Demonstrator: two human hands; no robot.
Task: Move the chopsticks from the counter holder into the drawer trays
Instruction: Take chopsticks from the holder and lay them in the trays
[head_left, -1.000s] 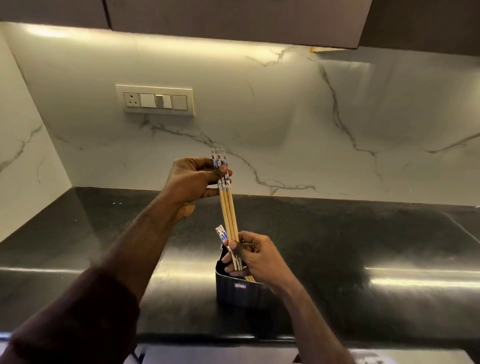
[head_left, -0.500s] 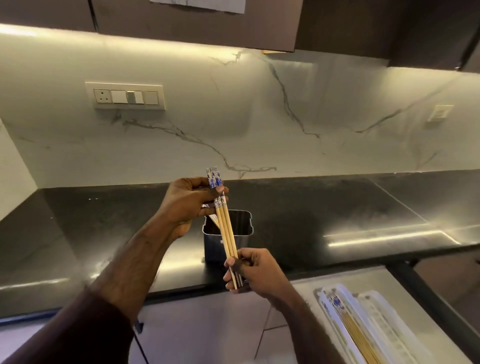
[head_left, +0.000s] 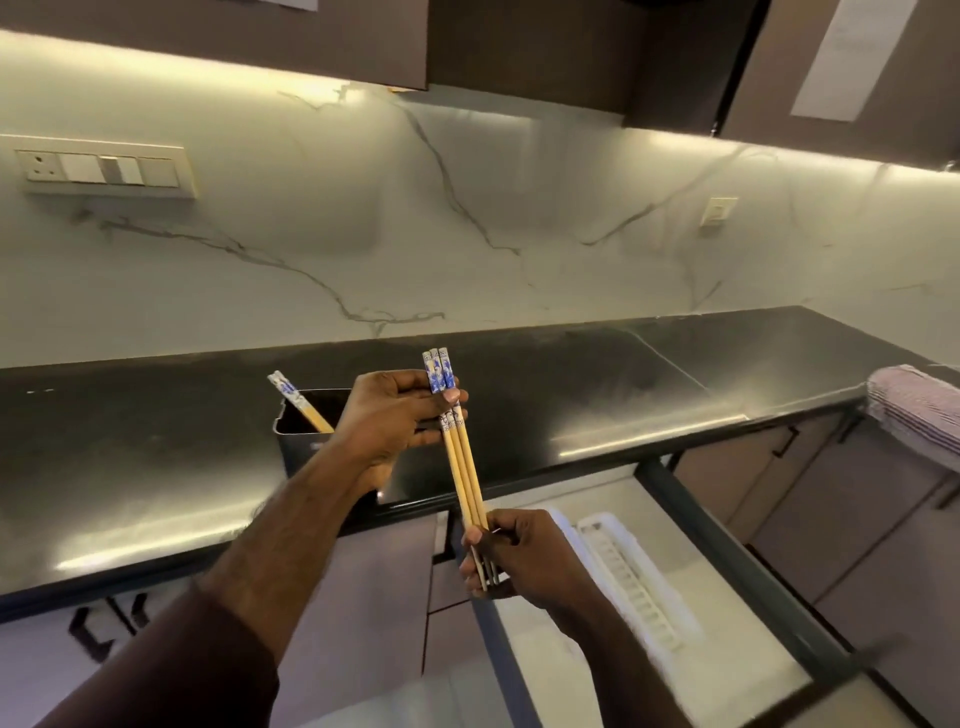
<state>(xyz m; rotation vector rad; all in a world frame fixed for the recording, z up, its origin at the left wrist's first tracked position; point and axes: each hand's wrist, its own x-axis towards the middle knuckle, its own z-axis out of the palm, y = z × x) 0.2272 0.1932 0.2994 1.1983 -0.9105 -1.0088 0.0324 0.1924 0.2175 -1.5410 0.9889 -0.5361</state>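
I hold a small bundle of wooden chopsticks (head_left: 465, 470) with blue-and-white patterned tops, nearly upright in front of the counter edge. My left hand (head_left: 395, 413) pinches the bundle near its patterned tops. My right hand (head_left: 511, 558) grips the thin lower tips. Behind my left hand stands the dark metal holder (head_left: 301, 441) on the black counter, with at least one chopstick (head_left: 298, 402) leaning out of it to the left. Below right, the open drawer (head_left: 717, 551) shows a white slotted tray (head_left: 631, 577), partly hidden by my right hand.
The black counter (head_left: 597, 384) runs right to a folded striped cloth (head_left: 917, 402) at the far edge. A marble backsplash carries a switch panel (head_left: 101, 166) at left and a small socket (head_left: 717, 212) at right. Dark cabinet fronts (head_left: 363, 597) sit under the counter.
Both hands have carried the bundle out of the holder and rightward, now over the counter edge near the open drawer. My view has swung right, so the holder now lies left of the hands.
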